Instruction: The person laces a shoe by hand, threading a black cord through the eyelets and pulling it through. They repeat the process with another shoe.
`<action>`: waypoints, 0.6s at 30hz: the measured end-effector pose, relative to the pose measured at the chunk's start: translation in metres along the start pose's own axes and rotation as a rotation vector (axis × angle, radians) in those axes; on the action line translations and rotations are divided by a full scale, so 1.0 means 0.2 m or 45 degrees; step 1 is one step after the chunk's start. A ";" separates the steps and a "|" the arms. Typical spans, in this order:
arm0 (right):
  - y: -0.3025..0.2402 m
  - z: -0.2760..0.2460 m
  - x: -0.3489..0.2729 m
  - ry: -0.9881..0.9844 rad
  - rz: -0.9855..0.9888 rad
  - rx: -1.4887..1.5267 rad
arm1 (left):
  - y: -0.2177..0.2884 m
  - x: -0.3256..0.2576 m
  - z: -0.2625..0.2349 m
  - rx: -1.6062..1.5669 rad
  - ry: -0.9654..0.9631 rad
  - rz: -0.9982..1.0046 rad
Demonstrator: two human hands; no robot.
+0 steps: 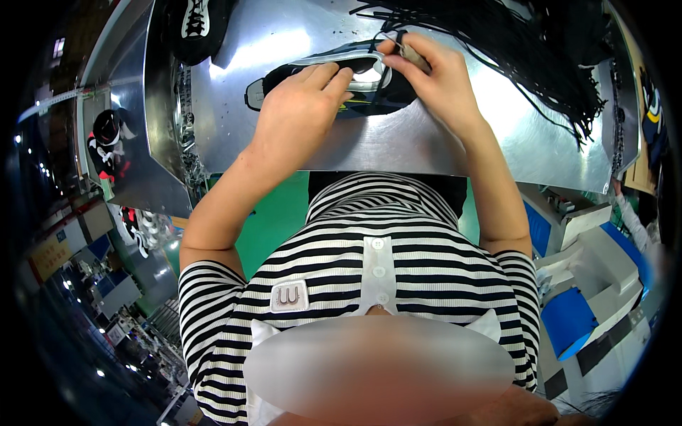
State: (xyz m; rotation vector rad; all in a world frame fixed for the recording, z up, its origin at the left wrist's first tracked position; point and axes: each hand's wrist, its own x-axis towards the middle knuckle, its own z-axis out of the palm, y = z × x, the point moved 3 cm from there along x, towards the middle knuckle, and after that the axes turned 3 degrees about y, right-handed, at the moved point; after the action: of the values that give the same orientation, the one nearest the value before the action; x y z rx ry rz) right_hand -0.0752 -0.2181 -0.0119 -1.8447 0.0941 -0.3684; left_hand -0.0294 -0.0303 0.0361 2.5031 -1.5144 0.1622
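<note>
Head view shows the left hand (302,106) pressed flat on a dark sneaker (334,82) lying on the metal table (426,142). The right hand (433,74) pinches a black lace (387,35) at the shoe's opening, beside a pile of black laces (526,50).

— What is held under the left hand (302,106)?

— A dark shoe (334,89) with a pale collar is pressed flat onto the metal table (426,145), the fingers being laid over its opening.

— And the right hand (433,78)?

— It is set just beside the left, at the shoe's far end; something small, possibly a lace end, is pinched between its fingertips, though it is too blurred to tell.

— What is seen beyond that hand?

— A heap of black laces (526,42) is spread to its right. Another shoe (195,25) is seen well beyond the left hand.
</note>
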 end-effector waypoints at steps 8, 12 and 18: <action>0.08 0.03 0.08 0.080 -0.116 -0.061 | -0.03 0.17 0.18 -0.253 -0.225 -0.211; 0.12 0.00 -0.02 0.195 0.105 -0.076 | -0.06 0.18 0.19 -0.362 -0.216 -0.331; 0.11 0.03 -0.28 0.029 0.246 0.061 | -0.07 0.18 0.22 -0.389 -0.122 -0.285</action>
State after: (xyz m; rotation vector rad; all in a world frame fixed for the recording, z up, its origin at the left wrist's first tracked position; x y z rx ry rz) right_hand -0.1232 -0.2055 -0.0459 -1.7671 0.2749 -0.2548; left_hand -0.0010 -0.0656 -0.0011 2.4336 -1.1733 -0.2111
